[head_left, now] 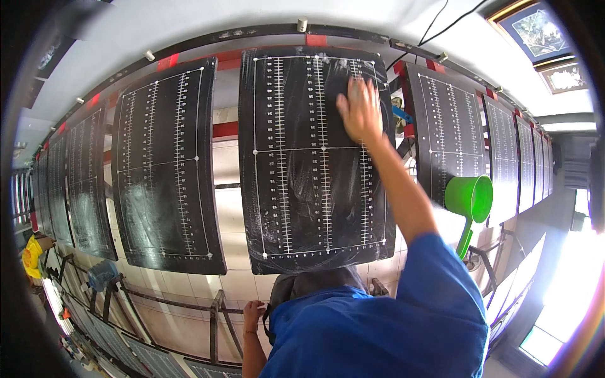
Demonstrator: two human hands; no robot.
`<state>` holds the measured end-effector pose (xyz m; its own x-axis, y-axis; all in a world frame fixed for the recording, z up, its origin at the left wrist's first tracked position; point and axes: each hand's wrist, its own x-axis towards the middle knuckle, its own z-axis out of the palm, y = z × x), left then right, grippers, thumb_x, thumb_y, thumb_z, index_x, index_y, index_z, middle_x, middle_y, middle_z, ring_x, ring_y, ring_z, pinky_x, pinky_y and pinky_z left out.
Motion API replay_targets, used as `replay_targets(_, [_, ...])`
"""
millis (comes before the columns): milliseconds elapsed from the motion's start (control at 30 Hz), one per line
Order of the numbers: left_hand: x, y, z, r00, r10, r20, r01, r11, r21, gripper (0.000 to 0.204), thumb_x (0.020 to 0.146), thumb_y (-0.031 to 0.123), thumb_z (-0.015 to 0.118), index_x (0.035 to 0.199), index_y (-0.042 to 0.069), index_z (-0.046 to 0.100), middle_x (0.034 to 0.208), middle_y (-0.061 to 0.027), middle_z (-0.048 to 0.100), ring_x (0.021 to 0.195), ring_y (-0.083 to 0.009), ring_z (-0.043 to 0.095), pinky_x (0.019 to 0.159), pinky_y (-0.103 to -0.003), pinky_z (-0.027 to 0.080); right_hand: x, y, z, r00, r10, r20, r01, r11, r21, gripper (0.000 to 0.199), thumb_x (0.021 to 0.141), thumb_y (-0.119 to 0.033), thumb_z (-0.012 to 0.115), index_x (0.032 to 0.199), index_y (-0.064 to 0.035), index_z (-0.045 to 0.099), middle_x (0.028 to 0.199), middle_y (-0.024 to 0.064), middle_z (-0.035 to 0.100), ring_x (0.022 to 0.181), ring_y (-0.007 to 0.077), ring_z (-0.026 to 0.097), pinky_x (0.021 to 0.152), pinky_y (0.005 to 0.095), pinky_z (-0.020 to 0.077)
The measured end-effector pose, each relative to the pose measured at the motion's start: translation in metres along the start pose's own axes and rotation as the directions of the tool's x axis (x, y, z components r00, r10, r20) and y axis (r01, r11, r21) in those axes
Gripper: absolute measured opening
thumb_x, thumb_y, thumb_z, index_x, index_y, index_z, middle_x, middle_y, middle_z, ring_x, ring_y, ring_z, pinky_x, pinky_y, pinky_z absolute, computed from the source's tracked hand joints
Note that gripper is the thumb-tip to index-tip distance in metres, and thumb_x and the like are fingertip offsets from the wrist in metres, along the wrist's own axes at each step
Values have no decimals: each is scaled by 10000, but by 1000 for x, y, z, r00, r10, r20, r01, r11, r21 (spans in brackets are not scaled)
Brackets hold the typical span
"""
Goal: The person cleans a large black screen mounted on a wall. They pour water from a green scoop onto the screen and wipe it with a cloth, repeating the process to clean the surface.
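Right hand (362,116): palm down on the upper right of a black rectangular board with white markings and chalky smears (299,165), reaching up from the lower right. Fingers extended and fairly close together, thumb out to the side; hand not clamped on anything, laid flat. Slight blur on the fingertips.

Left hand (254,312): low, beside the person's waist, well apart from the board. Fingers look bent; can't tell if they're together or closed on anything.

Board position: straight ahead, centre of view, its near edge just in front of the torso. Markings: 3 columns of white tick marks, 1 horizontal line across the middle, a white outline with dots at its corners. Pale streaks and smudges over much of the surface, including the left side and the area near the hand.

Neighbours: 1 similar black marked board on the left (165,142), with a whitish haze on its lower half; 1 similar black marked board on the right (450,123). More boards continue in rows both ways.

Bright green plastic dipper with a long handle (459,196): over the lower part of the right neighbour in view, handle toward the person. Can't tell what supports it.

Red-painted bar (227,130) shows between boards, pale tiled floor (232,230) below.
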<state>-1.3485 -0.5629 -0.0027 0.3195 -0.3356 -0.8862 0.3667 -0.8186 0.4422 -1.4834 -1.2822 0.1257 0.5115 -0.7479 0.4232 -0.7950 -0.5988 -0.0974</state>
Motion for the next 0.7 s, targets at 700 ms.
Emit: replay_targets(700, [10,51,3,983,-174,-57,173,985,-18,309,1019,306,485,1058,31,620,996,-92,706,821,-187,682,630,-306,517,-92,-74,-48,971,-10,238,-31,985,168,716,972,-515,529,1432,30,467,1542,230,371,1463,458,271,1198,606,206])
